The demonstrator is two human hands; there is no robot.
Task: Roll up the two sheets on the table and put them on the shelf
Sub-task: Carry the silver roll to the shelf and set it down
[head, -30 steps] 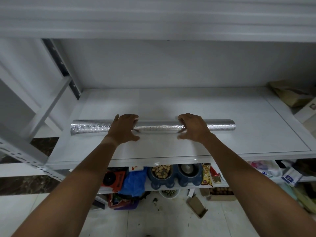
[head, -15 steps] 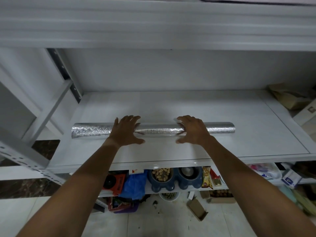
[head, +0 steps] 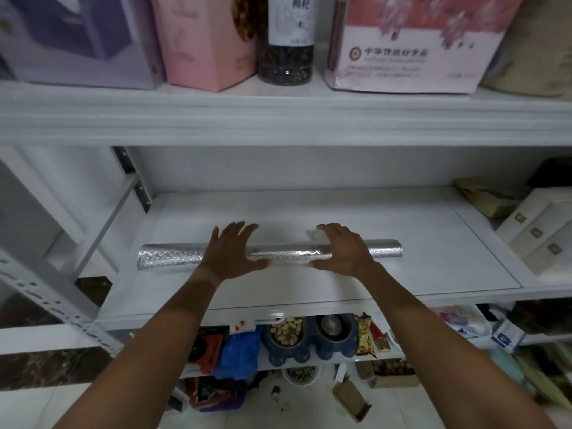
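Both forearms reach up and forward from the bottom of the view. Left hand (head: 234, 252): fingers straight and spread, palm down over the silver roll (head: 288, 254), left of its middle. Right hand (head: 343, 250): fingers spread and slightly arched, over the roll right of its middle. Cannot tell whether the palms touch the roll or hover just above it. Roll lies lengthwise, left to right, on the white shelf (head: 433, 274), toward its front half, both ends sticking out past the hands. Upper shelf beyond: pink box (head: 204, 41), dark jar (head: 286, 38), pink-and-white box (head: 411, 48).
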